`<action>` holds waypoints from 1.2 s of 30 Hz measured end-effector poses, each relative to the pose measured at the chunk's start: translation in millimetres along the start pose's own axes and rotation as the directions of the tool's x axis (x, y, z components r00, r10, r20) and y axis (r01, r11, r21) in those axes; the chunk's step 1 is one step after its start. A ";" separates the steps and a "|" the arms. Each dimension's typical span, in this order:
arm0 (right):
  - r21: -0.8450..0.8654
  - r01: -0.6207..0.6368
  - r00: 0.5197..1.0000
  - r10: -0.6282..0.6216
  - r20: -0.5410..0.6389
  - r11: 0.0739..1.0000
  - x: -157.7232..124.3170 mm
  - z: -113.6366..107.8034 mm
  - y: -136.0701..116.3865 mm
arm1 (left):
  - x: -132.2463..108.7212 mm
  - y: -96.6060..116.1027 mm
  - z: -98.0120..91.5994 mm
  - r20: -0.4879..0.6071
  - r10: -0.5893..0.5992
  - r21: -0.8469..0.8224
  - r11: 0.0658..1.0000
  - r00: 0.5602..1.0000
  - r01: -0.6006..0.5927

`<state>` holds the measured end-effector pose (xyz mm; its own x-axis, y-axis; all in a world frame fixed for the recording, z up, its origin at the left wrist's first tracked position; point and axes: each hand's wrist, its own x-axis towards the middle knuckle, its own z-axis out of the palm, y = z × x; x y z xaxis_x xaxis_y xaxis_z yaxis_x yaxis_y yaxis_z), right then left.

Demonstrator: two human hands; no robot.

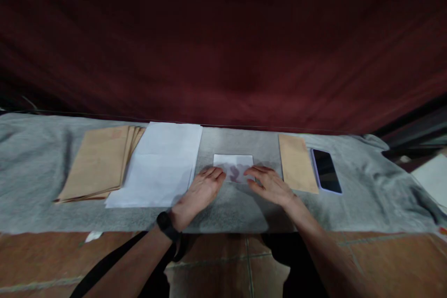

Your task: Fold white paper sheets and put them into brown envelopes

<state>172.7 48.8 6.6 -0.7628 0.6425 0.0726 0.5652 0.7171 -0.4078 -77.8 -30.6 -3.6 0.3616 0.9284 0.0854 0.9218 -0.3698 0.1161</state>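
A small white piece of paper [233, 160], which looks folded, lies on the grey cloth in front of me, with hand shadows across it. My left hand [206, 185] rests at its left edge, fingers stretched out close together and the palm down. At the right edge is my right hand [268, 183], its thumb apart from the fingers and the fingertips over the paper. Neither hand visibly lifts it. Left of my left hand lies a stack of larger white paper sheets [157, 167].
Several brown paper envelopes [96, 163] lie fanned at the left, partly under the white sheets. On the right are a single brown envelope [297, 163] and a phone [326, 171] in a purple case. A dark red curtain [223, 56] hangs behind the grey cloth [363, 186].
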 end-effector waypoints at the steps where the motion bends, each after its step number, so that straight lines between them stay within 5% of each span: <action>1: 0.000 -0.004 1.000 0.004 -0.015 1.000 1.3 1.6 0.7 | -0.1 0.7 0.2 -0.005 0.004 0.007 1.000 1.000 -0.004; 7: -0.083 -0.024 0.988 0.011 -0.153 0.996 14.1 24.6 5.3 | 2.9 0.9 9.7 -0.043 -0.052 -0.024 0.998 0.998 0.051; 21: -0.209 -0.118 0.981 0.082 -0.173 0.971 17.8 64.2 -5.2 | 13.7 2.5 15.5 0.058 -0.077 -0.057 0.995 0.995 0.080; 28: -0.233 -0.106 0.984 0.068 -0.164 0.967 16.6 64.7 -5.2 | 29.7 24.9 24.9 -0.134 -0.164 -0.047 0.986 0.977 0.159; 36: -0.231 -0.101 0.984 0.063 -0.166 0.968 10.2 68.1 2.0 | 28.8 29.9 44.5 -0.140 -0.232 -0.039 0.973 0.963 0.229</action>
<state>144.7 38.4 -55.5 -0.6630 0.7223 0.1966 0.6966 0.6915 -0.1914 -33.6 -13.3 -41.8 0.1146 0.9743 0.1940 0.9740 -0.1486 0.1708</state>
